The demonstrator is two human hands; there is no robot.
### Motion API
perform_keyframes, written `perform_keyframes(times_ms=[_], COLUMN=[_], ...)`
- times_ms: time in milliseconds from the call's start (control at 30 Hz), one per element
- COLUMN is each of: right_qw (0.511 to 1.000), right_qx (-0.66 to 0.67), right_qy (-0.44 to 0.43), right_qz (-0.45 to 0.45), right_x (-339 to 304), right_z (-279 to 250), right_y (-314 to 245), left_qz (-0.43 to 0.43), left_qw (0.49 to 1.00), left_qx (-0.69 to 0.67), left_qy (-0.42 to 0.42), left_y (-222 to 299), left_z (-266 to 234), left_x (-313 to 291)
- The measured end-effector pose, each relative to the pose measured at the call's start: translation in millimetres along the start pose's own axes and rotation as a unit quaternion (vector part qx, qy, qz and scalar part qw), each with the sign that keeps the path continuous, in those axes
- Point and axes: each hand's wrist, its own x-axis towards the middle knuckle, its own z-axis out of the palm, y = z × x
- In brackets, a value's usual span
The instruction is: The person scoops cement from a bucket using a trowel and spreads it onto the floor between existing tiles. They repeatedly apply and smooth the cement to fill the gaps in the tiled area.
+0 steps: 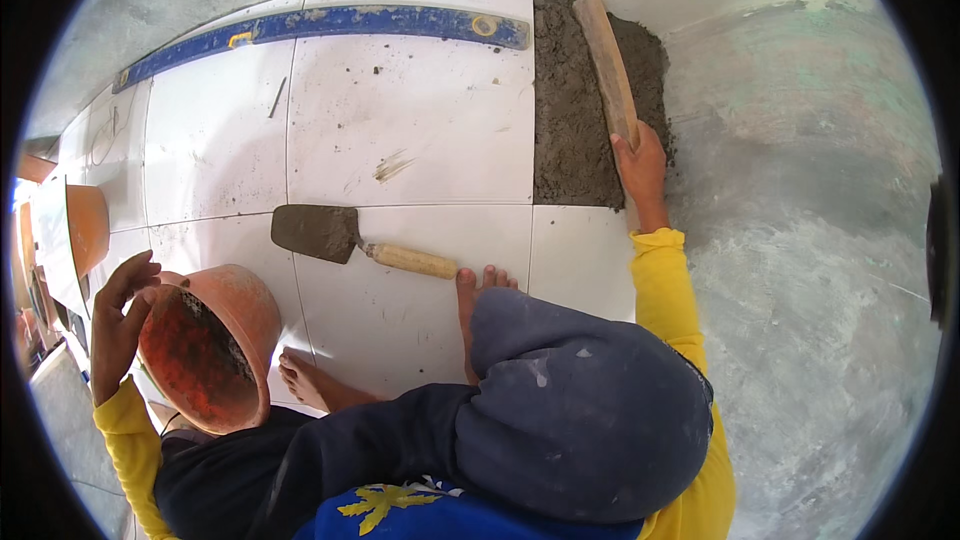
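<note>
My right hand (643,170) is closed round the lower part of a long wooden batten (607,65). The batten lies over a patch of wet grey mortar (565,105) in the far right corner, beside the white tiles. At the left, an orange bucket (258,312) is tipped with its mouth toward me, its inside coated with mortar residue. My left hand (120,315) is at the bucket's rim, fingers and thumb apart; whether it touches the rim I cannot tell. A trowel (318,231) with mortar on its blade and a wooden handle lies on the tiles between my hands.
A long blue spirit level (370,22) lies along the far edge of the white tiled floor (410,130). A thin dark stick (277,97) and mortar crumbs lie on the tiles. Another orange container (88,227) stands far left. A grey plastered wall (800,240) borders the right side.
</note>
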Motion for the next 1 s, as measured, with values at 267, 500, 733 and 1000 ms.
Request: perform_keyframes(times_ms=[267,500,733,1000], right_qw=[0.999,0.999,0.998,0.997], right_qx=[0.035,0.023,0.035,0.038], right_qy=[-0.024,-0.046,-0.046,-0.037], right_qz=[-0.001,-0.002,-0.022,-0.050], right_x=[1.4,7.9,4.5,-0.4], right_z=[-4.6,-8.7,-2.5,-12.1], right_y=[-8.8,-9.1,-6.4,-15.6], left_qz=[0.005,0.001,-0.006,0.013], left_qw=[1.000,1.000,1.000,0.999], left_qx=[0.015,-0.023,-0.011,-0.007], left_qy=[-0.008,0.014,0.005,-0.029], left_y=[0.6,6.0,9.8,13.3], left_z=[1.0,1.6,2.7,5.0], left_x=[-2.2,-4.1,0.4,9.5])
